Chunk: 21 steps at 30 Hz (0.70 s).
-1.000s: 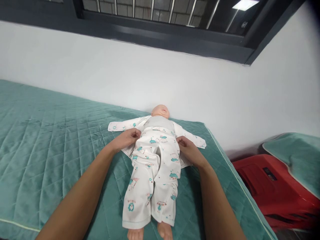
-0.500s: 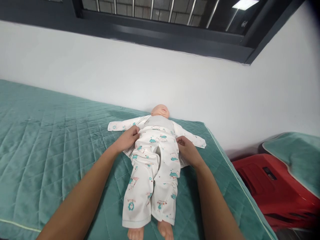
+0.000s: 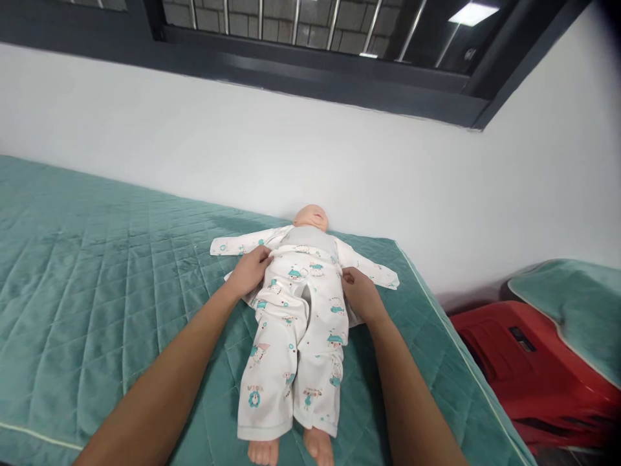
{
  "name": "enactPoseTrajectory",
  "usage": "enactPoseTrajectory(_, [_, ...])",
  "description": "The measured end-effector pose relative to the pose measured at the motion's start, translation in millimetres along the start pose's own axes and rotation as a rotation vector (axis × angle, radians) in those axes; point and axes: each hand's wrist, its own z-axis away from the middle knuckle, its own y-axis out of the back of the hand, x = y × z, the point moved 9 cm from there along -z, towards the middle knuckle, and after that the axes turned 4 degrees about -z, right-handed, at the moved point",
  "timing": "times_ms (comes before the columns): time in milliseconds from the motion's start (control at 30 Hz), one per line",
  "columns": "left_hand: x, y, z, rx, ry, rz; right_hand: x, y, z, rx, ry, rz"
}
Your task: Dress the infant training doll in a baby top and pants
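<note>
A baby doll (image 3: 310, 217) lies on its back, head by the wall and bare feet toward me. It wears white printed pants (image 3: 291, 323), pulled up over the belly, with a gap at the crotch. A matching white top (image 3: 369, 264) covers the arms and lies spread open under the body; a grey patch shows on the chest. My left hand (image 3: 250, 270) is closed at the pants' waist on the left side. At the opposite side of the waist, my right hand (image 3: 359, 292) has its fingers pinched on the pants' edge.
The doll lies on a green quilted bedspread (image 3: 121, 278) against a white wall (image 3: 242, 149). A dark window frame (image 3: 315, 71) with metal bars is above. Right of the bed's edge stand a red plastic stool (image 3: 543, 369) and green cloth (image 3: 577, 304).
My left hand has shifted slightly right, closer against the doll's side. My right hand has moved slightly left. The doll lies in nearly the same pose.
</note>
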Motion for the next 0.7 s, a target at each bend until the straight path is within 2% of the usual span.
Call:
enactPoseTrajectory(167, [13.7,-2.7,5.2,-0.132,0.028,0.1,8.4,-9.6,-2.3,-0.128,0.0,-0.144])
enactPoseTrajectory(333, [27.8,-7.2,14.4,-0.243,0.032,0.133,9.0,-16.4,0.9,-0.196,0.004,-0.281])
enactPoseTrajectory(500, [25.1,-6.8,14.3,-0.22,0.041,0.128,7.3,-18.5,3.1,-0.203,-0.001,-0.356])
enactPoseTrajectory(700, [23.1,-4.2,13.0,-0.2,0.04,0.082,5.3,-15.1,4.8,-0.151,-0.033,-0.318])
